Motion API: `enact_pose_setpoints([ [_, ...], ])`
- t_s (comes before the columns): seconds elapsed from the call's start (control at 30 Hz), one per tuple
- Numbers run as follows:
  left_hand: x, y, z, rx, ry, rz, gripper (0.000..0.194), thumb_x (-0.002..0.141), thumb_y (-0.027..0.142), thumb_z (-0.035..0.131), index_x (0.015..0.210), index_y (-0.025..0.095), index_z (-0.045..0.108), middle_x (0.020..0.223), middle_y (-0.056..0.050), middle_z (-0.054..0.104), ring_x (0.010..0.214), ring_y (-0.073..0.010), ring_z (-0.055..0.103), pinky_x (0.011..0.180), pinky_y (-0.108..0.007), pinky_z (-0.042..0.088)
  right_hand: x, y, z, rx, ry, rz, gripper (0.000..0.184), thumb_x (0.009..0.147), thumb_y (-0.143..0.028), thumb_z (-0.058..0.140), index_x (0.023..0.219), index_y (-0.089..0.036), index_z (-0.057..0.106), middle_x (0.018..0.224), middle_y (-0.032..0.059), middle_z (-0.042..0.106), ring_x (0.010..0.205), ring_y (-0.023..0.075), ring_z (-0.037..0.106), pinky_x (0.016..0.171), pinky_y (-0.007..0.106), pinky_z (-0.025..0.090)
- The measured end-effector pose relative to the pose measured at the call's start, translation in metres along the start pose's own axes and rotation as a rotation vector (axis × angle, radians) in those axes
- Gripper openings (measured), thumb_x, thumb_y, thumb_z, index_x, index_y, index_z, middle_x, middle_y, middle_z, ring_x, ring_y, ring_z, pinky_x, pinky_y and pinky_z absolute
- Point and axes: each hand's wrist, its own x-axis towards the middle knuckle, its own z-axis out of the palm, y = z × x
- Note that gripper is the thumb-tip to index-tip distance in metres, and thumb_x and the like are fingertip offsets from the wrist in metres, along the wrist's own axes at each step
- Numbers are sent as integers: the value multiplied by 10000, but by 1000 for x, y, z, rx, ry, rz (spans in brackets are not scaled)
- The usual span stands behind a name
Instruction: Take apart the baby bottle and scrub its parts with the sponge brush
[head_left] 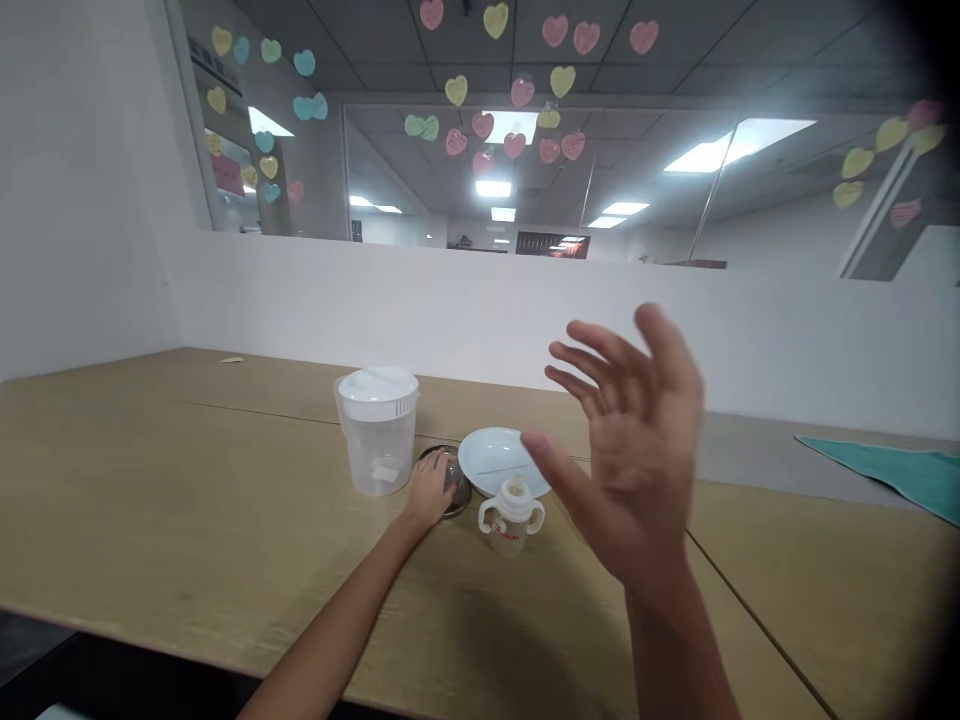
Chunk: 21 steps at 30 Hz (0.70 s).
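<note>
My left hand point(429, 492) reaches across the wooden table point(187, 500) and rests on a small dark metal lid or bowl point(454, 478), fingers curled over it. Left of it stands a clear plastic pitcher point(376, 432) with a white lid. To the right stands a small baby bottle point(511, 515) with two handles, and behind it lies a white plate point(495, 455). My right hand point(630, 455) is raised in the air above the table, fingers spread apart, holding nothing.
A teal cloth point(892, 470) lies at the far right of the table. A white partition wall point(465, 300) runs behind the table, with glass above it carrying pastel heart stickers. A seam crosses the tabletop on the right.
</note>
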Motion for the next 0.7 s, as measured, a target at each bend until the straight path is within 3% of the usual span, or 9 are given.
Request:
enact_pose_setpoints([
  [0.13, 6, 8, -11, 63, 27, -31, 192, 743, 147, 503, 933, 152, 526, 928, -92, 589, 949, -240, 544, 853, -389, 432, -23, 75, 3, -139, 166, 90, 604, 798, -201, 578, 1342, -218, 317, 1222, 107, 483, 1127, 204, 499, 979, 430, 434],
  [0.27, 11, 31, -37, 80, 330, -33, 136, 742, 185, 533, 874, 171, 505, 922, -89, 538, 912, -243, 529, 805, -386, 440, -60, 134, 4, -231, 247, 213, 414, 820, -218, 536, 1220, -163, 444, 1076, 105, 572, 1000, 189, 564, 917, 405, 458],
  [0.33, 11, 48, -46, 10, 520, 35, 154, 745, 219, 556, 877, 173, 491, 1002, -109, 531, 970, -252, 520, 843, -402, 424, -82, 151, 4, -291, 239, 265, 319, 831, -240, 522, 1137, -152, 493, 1003, 94, 602, 948, 187, 580, 877, 392, 471],
  [0.37, 11, 57, -48, -42, 560, 105, 178, 747, 234, 567, 893, 175, 484, 1028, -112, 534, 984, -248, 522, 852, -402, 420, -93, 157, 4, -318, 213, 267, 294, 836, -253, 517, 1112, -152, 507, 993, 93, 608, 944, 189, 581, 871, 389, 472],
  [0.43, 8, 72, -46, -122, 569, 262, 219, 758, 251, 580, 937, 185, 473, 1064, -106, 561, 1001, -241, 535, 869, -406, 410, -114, 165, 6, -358, 115, 234, 289, 847, -264, 503, 1116, -159, 512, 1040, 102, 602, 986, 200, 573, 876, 392, 472],
  [0.53, 3, 84, -32, -213, 506, 467, 252, 785, 253, 570, 1011, 203, 471, 1134, -103, 586, 1069, -235, 538, 916, -411, 401, -137, 168, 10, -380, -47, 93, 421, 868, -245, 454, 1277, -156, 415, 1202, 139, 539, 1112, 227, 523, 920, 423, 456],
  [0.63, -3, 83, -17, -308, 437, 555, 339, 829, 229, 520, 1157, 222, 434, 1243, -110, 552, 1159, -227, 509, 960, -417, 408, -149, 167, 14, -376, -117, -11, 490, 888, -207, 382, 1372, -163, 315, 1264, 147, 501, 1165, 237, 487, 924, 446, 455],
  [0.7, -7, 79, -9, -368, 372, 536, 441, 855, 233, 494, 1273, 224, 356, 1304, -117, 508, 1209, -225, 478, 978, -424, 419, -155, 168, 16, -394, -102, -33, 494, 885, -197, 384, 1375, -184, 321, 1246, 138, 511, 1152, 237, 491, 911, 454, 457],
])
